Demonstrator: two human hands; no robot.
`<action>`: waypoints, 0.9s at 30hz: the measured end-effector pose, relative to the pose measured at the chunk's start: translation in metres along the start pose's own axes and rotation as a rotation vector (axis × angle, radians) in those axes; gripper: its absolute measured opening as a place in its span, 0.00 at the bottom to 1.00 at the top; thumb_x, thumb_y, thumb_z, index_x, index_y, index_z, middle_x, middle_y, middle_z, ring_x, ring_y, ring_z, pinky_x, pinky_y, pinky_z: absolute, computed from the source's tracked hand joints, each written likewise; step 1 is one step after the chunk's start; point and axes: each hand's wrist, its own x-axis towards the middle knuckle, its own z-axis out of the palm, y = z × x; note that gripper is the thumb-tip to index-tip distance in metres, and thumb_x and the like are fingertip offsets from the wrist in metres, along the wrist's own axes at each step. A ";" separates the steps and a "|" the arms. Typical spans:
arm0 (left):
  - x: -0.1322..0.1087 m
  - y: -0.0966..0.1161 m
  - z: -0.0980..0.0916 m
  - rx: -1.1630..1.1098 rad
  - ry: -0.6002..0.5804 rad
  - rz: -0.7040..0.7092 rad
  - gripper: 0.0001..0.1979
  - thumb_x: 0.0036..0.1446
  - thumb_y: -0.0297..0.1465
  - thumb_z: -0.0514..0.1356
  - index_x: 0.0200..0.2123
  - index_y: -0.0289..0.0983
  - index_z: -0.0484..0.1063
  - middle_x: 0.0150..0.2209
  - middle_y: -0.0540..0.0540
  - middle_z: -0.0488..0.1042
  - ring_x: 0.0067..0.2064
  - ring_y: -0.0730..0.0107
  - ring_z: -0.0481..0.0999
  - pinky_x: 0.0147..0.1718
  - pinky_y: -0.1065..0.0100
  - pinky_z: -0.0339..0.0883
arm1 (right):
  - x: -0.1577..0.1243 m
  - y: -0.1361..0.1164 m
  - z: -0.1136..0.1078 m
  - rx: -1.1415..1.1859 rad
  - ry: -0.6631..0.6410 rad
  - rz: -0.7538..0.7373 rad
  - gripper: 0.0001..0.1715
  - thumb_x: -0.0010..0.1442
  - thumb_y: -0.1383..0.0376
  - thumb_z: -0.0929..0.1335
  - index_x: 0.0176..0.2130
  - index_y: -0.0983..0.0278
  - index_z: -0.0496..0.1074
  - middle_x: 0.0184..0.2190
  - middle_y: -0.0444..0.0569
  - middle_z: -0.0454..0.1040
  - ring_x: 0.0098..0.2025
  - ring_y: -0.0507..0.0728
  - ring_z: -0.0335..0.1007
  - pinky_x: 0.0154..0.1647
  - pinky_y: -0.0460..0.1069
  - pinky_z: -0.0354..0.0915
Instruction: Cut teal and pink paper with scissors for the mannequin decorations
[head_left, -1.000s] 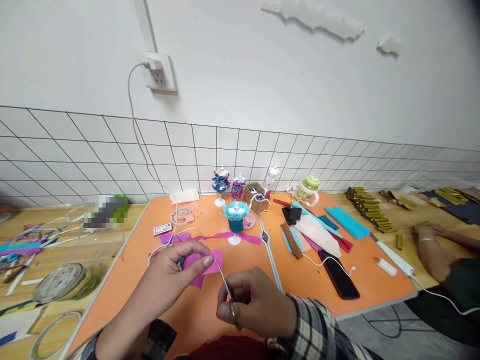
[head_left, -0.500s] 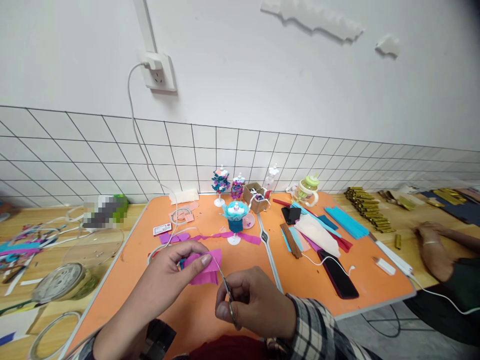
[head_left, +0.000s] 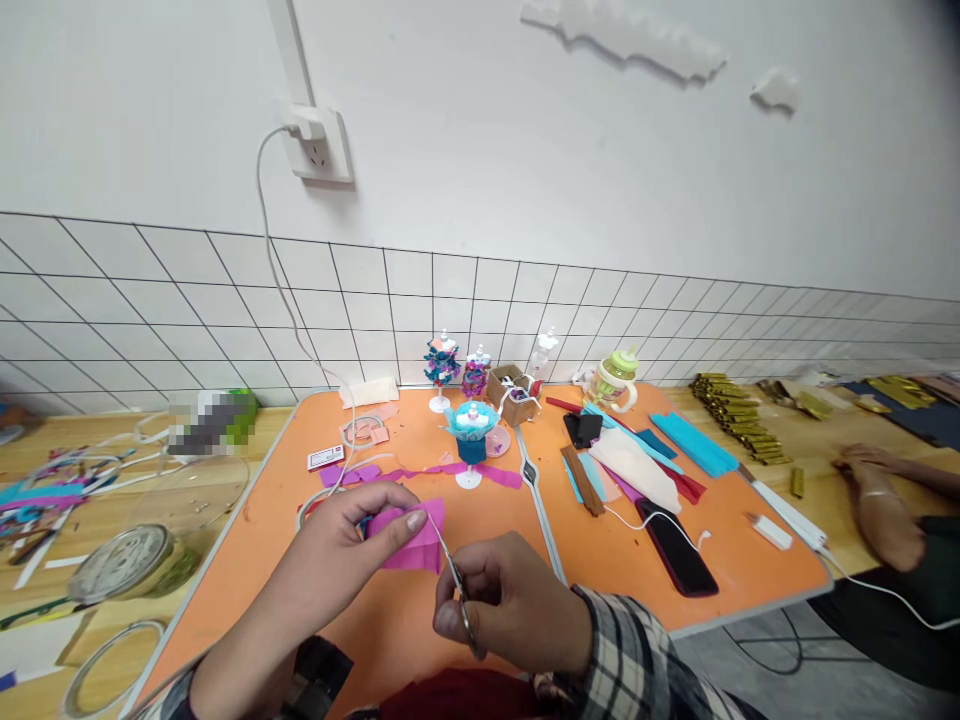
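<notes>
1. Head view: the left hand (head_left: 341, 545) pinches magenta paper (head_left: 427, 550) above the orange table (head_left: 495, 515), thumb against fingers, presumably steadying it.
2. The right hand (head_left: 517, 605) curls closed around scissors (head_left: 454, 572) (tips at the paper), likely for blade control.

Orange tabletop (head_left: 499, 530) with a pale rim, divided front to back by a metal seam (head_left: 547, 530). Left of the seam: a small white card or box (head_left: 325, 458); flat purple scraps (head_left: 351, 474); a coiled white cable (head_left: 364, 432); a folded cream sheet (head_left: 370, 392) at the back; a magenta strip (head_left: 504, 478) overlapped by the foot of an upright teal-clad stand (head_left: 471, 448). Behind it: two decorated stands (head_left: 442, 362), upright, near an open cardboard box (head_left: 516, 408). Right of the seam: a brown strip (head_left: 582, 482); a broad cream piece (head_left: 637, 470) atop coloured strips; a bright blue strip (head_left: 694, 445); a dark phone (head_left: 679, 550); a white adaptor (head_left: 772, 532); a green-lidded cup (head_left: 615, 382)
</notes>
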 end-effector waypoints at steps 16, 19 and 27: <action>0.001 -0.003 0.001 0.001 0.004 0.025 0.14 0.56 0.44 0.64 0.27 0.41 0.81 0.25 0.48 0.79 0.28 0.63 0.74 0.27 0.69 0.65 | 0.000 -0.001 -0.003 -0.005 -0.032 -0.013 0.16 0.57 0.55 0.74 0.33 0.67 0.75 0.20 0.41 0.69 0.21 0.48 0.66 0.23 0.41 0.59; 0.001 -0.003 0.002 -0.013 0.017 0.026 0.13 0.55 0.44 0.65 0.26 0.41 0.81 0.25 0.48 0.79 0.28 0.63 0.74 0.26 0.69 0.65 | -0.001 0.003 -0.002 -0.008 -0.032 -0.020 0.16 0.59 0.55 0.74 0.34 0.67 0.76 0.20 0.42 0.70 0.22 0.48 0.68 0.23 0.41 0.60; 0.005 -0.009 0.005 -0.257 -0.009 0.005 0.13 0.53 0.43 0.69 0.24 0.40 0.81 0.34 0.45 0.79 0.36 0.62 0.76 0.30 0.71 0.69 | 0.000 -0.005 -0.003 -0.140 0.056 -0.065 0.13 0.56 0.58 0.74 0.36 0.65 0.77 0.25 0.42 0.73 0.24 0.48 0.64 0.26 0.44 0.58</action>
